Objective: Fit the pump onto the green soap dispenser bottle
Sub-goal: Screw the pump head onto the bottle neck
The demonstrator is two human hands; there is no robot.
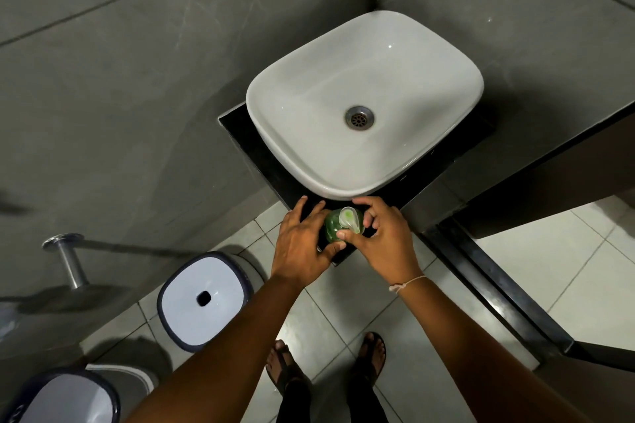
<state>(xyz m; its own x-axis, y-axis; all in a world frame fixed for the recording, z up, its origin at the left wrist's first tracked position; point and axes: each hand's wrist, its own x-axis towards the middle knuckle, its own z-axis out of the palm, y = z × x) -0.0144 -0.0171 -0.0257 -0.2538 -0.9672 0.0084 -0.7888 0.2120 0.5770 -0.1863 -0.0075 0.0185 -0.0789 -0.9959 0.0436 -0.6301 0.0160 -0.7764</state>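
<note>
The green soap dispenser bottle (332, 229) stood at the front corner of the black counter (240, 134), steadied by the left hand (302, 244) curled around its side, while the white pump (349, 219) was pinched on top by the right hand (385, 240). The seating step appeared under way; turning the pump down squarely would probably be needed next. The white basin (364, 103) was crowded just behind, with a pedal bin (204, 300) below on the floor.

No readable text, brand, number or sign anywhere in this view. The translucent green soap dispenser bottle (335, 228) is seen from above, so any label is hidden. The white plastic bin lid with dark rim (202, 300) is plain.
</note>
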